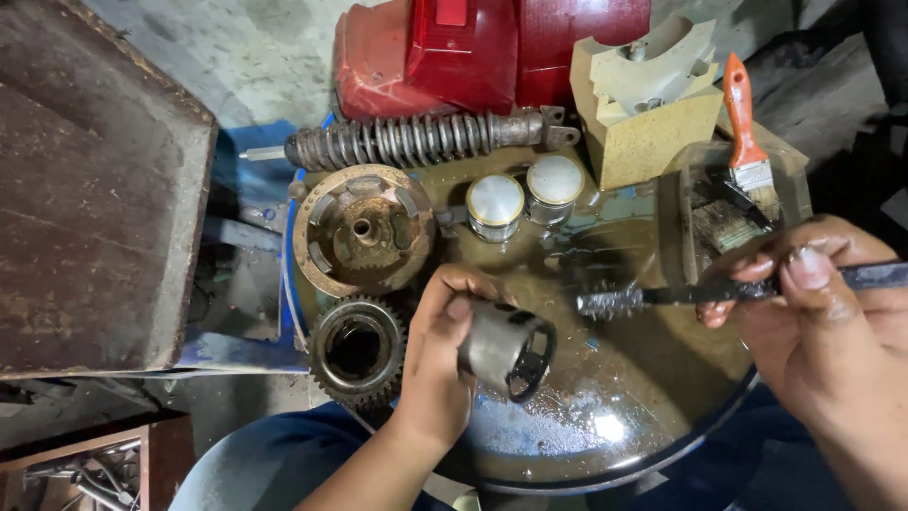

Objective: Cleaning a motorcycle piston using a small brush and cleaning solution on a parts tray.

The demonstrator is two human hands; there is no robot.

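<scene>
In the head view, the left hand [437,364] is closed around a short metal sleeve [506,348], grey and dull, with its dark open end turned to the right. The right hand [821,312] pinches the black handle of a small bristle brush [613,302], whose bristly tip is just beside the sleeve (not touching it). Both are over a round drum top [605,426], wet and oily, which serves as table. On it lie a toothed steel gear [357,352], a rusty round hub [363,230], two shiny pistons [523,195] and a coil spring shock absorber [416,139]. A paintbrush [746,142] with orange handle rests in a clear tub.
</scene>
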